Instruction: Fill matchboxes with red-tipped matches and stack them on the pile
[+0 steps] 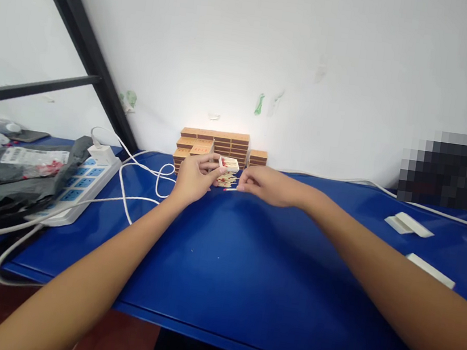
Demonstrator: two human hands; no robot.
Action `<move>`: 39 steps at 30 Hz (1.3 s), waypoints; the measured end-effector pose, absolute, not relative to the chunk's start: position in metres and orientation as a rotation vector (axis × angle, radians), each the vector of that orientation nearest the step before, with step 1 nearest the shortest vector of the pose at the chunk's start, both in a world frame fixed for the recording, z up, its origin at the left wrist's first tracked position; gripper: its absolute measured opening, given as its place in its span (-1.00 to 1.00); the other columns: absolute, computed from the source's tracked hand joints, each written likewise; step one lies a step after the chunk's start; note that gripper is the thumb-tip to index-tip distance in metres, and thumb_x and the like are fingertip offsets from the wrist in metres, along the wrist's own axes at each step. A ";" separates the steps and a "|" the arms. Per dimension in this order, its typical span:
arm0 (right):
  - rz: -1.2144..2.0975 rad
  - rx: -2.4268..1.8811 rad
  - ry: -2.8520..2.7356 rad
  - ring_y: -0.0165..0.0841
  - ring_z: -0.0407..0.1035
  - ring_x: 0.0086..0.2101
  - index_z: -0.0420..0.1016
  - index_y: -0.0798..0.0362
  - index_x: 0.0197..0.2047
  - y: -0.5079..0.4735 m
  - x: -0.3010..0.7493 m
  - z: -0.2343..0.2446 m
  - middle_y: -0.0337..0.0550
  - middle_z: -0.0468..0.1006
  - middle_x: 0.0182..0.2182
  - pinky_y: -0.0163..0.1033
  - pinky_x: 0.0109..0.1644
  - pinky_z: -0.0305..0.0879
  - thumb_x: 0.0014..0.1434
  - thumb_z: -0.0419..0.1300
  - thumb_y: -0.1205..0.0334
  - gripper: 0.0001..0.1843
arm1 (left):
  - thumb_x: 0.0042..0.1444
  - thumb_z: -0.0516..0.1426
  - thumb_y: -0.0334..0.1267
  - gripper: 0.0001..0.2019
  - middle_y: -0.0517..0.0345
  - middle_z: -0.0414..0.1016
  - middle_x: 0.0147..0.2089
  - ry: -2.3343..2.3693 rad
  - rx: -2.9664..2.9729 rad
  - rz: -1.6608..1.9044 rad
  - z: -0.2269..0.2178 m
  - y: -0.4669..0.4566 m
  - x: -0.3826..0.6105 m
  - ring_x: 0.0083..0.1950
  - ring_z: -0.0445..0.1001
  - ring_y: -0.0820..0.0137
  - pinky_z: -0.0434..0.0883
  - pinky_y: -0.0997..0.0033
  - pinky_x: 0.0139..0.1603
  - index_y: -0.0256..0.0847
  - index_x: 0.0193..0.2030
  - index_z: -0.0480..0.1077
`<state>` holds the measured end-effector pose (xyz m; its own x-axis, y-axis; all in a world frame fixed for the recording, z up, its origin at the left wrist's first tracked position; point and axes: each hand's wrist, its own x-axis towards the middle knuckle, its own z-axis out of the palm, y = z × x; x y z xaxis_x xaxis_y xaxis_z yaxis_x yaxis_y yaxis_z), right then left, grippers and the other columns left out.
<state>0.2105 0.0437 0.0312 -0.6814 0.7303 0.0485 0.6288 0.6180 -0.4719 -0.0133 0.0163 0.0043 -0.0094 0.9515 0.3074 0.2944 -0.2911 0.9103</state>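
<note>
In my left hand (pixel 195 177) is a small white matchbox tray (pixel 229 165) with red-tipped matches in it, held by the fingers above the table. My right hand (pixel 264 185), just right of the tray, pinches a single match (pixel 230 189) whose red head points left. Below the tray lies a pile of loose matches (pixel 227 180), partly hidden by my left fingers. Behind both hands, orange and brown matchboxes (pixel 231 140) are stacked against the wall. A shorter stack of matchboxes (pixel 258 156) stands to their right.
A white power strip (pixel 85 193) with blue sockets and looping white cables (pixel 127 184) lies at left, beside grey plastic bags (pixel 14 175). Small white trays (pixel 409 224) sit at right on the blue table (pixel 218 288). A dark object (pixel 444 174), partly pixelated, stands at the far right.
</note>
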 end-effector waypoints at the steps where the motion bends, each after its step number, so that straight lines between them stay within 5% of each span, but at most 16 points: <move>1: 0.609 -1.107 -2.556 -0.33 0.34 -0.35 0.52 0.06 -0.23 0.046 0.214 0.035 -0.16 0.57 -0.34 -0.24 -0.23 0.16 0.40 0.18 0.16 -0.81 | 0.16 0.39 -0.19 -0.55 -0.14 0.74 -0.09 1.307 1.634 1.318 0.004 0.016 -0.013 -0.45 0.62 0.36 0.48 0.52 -0.60 -0.34 0.15 0.57; 19: 0.425 -1.013 -2.300 -0.33 0.30 -0.33 0.50 0.04 -0.28 0.054 0.217 0.030 -0.18 0.48 -0.34 -0.21 -0.20 0.17 0.34 0.20 0.25 -0.87 | 0.14 0.43 -0.15 -0.48 -0.16 0.74 -0.06 1.136 1.634 1.185 0.001 0.014 -0.009 -0.44 0.62 0.41 0.48 0.52 -0.57 -0.33 0.20 0.56; 28: 0.287 -1.148 -1.988 -0.32 0.28 -0.38 0.47 0.03 -0.31 0.055 0.206 0.005 -0.23 0.41 -0.44 -0.21 -0.24 0.15 0.31 0.21 0.29 -0.88 | 0.16 0.38 -0.18 -0.55 -0.12 0.74 -0.06 1.253 1.597 1.392 0.006 0.017 -0.012 -0.45 0.62 0.38 0.49 0.51 -0.58 -0.33 0.16 0.58; 39: 0.341 -1.134 -2.367 -0.32 0.36 -0.29 0.58 0.07 -0.19 0.048 0.184 -0.028 -0.11 0.49 -0.23 -0.23 -0.15 0.21 0.35 0.26 0.32 -0.94 | 0.17 0.37 -0.19 -0.63 -0.05 0.75 -0.06 1.266 1.637 1.433 0.002 0.021 -0.013 -0.47 0.62 0.40 0.46 0.53 -0.55 -0.27 0.09 0.60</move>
